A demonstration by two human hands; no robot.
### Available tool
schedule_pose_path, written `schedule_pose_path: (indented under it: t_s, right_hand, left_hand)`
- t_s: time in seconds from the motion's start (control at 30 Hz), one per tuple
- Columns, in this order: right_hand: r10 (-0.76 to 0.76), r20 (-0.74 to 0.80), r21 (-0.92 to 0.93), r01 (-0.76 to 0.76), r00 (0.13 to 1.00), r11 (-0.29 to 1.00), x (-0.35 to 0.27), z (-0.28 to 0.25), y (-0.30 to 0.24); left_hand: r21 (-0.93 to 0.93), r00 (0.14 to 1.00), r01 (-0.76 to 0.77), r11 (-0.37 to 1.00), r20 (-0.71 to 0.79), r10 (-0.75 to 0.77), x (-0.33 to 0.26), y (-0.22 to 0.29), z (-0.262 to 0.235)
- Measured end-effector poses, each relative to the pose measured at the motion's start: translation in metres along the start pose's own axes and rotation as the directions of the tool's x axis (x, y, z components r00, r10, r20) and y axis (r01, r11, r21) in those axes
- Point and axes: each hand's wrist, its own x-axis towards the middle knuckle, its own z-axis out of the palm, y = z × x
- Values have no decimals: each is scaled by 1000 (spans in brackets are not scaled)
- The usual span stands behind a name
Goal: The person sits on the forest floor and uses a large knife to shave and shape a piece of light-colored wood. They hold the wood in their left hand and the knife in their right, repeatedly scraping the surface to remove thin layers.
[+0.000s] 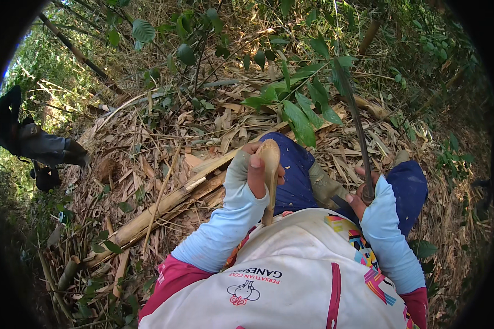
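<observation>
My left hand (252, 171) is closed round a pale, flat wooden piece (271, 159) with a rounded upper end. Its narrower lower end points toward my shirt, and the fingers behind it are partly hidden. My right hand (362, 196) grips the lower end of a long, dark, slightly curved machete (357, 123), which reaches up and away over the leaf litter. A short dark strip (343, 207) shows beside that hand; what it is I cannot tell. Both hands are above my lap, between my blue trouser legs (291, 175).
A split bamboo pole (164, 208) lies slantwise on dry leaves to my left. Cut bamboo stubs (69, 271) are at the lower left. Green leafy shoots (299, 112) hang in front of me. Another person (38, 142) is at the far left. Thick undergrowth surrounds the spot.
</observation>
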Motion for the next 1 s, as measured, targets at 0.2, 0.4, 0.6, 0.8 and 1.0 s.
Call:
schedule_pose_path:
  t_s: [0.2,0.4,0.6,0.8,1.0]
  right_hand:
    - [-149,61,-151,157,987,976,3,15,-4]
    - [-174,294,-389,284,940,877,18,17,-20]
    - [-416,327,-570,528,848,629,27,24,-35]
    - [-545,301,-548,610,782,573,29,20,-41]
    - [-560,324,-546,635,762,547,25,10,-57]
  left_hand:
    - [225,965,-220,949,194,178,-2,-5,-4]
    - [617,923,-348,706,358,143,9,-19,-17]
    - [-76,924,106,991,376,-70,5,-13,-19]
    - [77,880,-190,979,456,135,3,-5,-13]
    - [105,847,-228,968,511,144,-5,-3,-17]
